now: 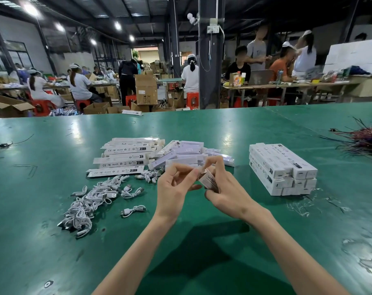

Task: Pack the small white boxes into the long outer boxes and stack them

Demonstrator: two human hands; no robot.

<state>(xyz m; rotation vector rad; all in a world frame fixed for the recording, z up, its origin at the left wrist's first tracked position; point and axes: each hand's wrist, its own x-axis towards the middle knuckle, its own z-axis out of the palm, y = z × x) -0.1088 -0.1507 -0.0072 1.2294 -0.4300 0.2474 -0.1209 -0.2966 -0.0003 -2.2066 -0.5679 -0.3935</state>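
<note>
Just above the green desk (pixel 53 252), the left hand (pixel 174 186) pinches the top flap of a box (pixel 208 180) while the right hand (pixel 225 188) grips its body, fingers curled. Left lie loose white cables (pixel 91 201). Beyond are flat outer boxes (pixel 125 155) and a heap of small white boxes (pixel 185 155); right, a neat stack of closed boxes (pixel 280 169).

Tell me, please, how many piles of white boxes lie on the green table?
3: flat long boxes on the left, a loose heap in the middle, a neat stack on the right. Boxes underneath may be hidden.
</note>
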